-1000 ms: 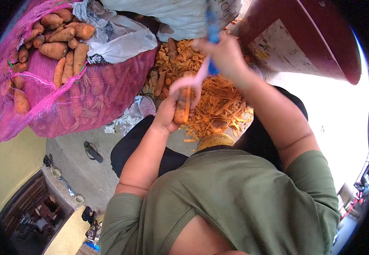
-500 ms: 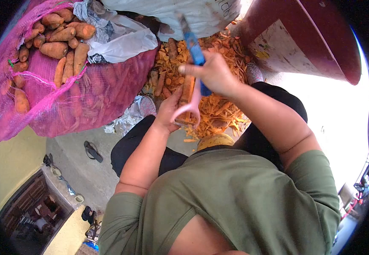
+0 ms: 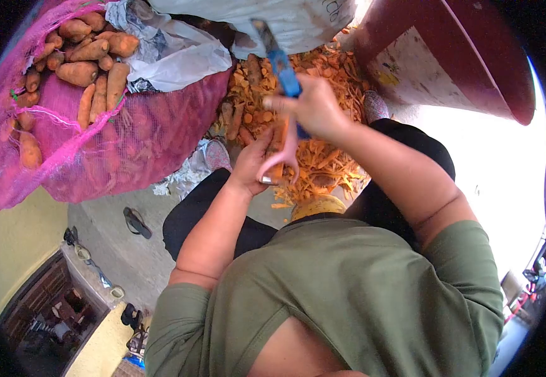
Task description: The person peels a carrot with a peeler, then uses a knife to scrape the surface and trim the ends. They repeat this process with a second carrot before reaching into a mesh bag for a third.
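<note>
My left hand (image 3: 251, 164) is wrapped round an orange carrot (image 3: 278, 146), partly hidden by my fingers and the peeler. My right hand (image 3: 314, 108) grips a pink Y-shaped peeler (image 3: 287, 154), whose head lies over the carrot's near end. A blue-handled knife (image 3: 279, 63) is also in my right hand, its blade pointing up and away. Below both hands spreads a heap of orange peelings (image 3: 329, 164), with unpeeled carrots (image 3: 254, 72) at its far left part.
At the left lies a pink mesh sack (image 3: 153, 144) with carrots (image 3: 78, 73) at its opening and white plastic (image 3: 185, 53) over it. A white sack (image 3: 304, 31) stands ahead, a dark red container (image 3: 474, 56) at the right. A sandal (image 3: 136, 223) lies on the floor.
The peeler's head has shifted slightly to the right along with its grip, and the knife blade has tilted a little further left. My left hand is almost unmoved.
</note>
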`<action>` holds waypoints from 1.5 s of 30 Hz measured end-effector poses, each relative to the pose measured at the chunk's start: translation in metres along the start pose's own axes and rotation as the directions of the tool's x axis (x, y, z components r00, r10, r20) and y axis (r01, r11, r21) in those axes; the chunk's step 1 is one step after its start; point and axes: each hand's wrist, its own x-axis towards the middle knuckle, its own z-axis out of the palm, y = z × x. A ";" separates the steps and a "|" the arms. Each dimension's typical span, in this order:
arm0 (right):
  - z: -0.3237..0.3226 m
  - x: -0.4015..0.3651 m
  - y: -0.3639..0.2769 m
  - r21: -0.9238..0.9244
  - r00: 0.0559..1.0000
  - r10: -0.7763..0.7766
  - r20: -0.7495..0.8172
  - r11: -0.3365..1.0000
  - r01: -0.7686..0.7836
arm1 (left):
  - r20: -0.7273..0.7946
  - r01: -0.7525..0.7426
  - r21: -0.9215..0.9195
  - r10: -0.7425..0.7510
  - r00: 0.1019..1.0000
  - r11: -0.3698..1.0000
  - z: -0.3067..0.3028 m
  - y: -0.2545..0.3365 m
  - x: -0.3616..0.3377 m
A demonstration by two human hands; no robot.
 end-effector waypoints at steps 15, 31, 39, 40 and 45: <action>-0.008 0.011 -0.007 0.007 0.993 0.116 -0.004 0.993 -0.116 | 0.135 0.138 -0.056 -0.130 0.982 0.989 -0.012 0.001 -0.002; -0.049 0.054 0.013 -0.045 0.927 -0.039 -0.373 0.999 0.024 | 0.279 0.123 -0.117 -0.087 0.956 0.985 -0.016 -0.008 0.008; -0.002 -0.008 -0.014 -0.020 0.995 0.026 0.099 1.000 -0.024 | 0.008 0.021 0.005 -0.021 1.000 1.000 -0.010 -0.005 0.005; -0.004 -0.004 -0.010 -0.028 0.997 0.073 0.041 0.997 -0.072 | 0.049 0.052 -0.032 -0.050 0.998 0.998 -0.009 -0.005 0.005; -0.050 0.055 0.015 -0.039 0.924 0.019 -0.381 0.999 -0.036 | 0.170 0.063 0.027 -0.067 0.983 0.998 -0.001 0.002 -0.002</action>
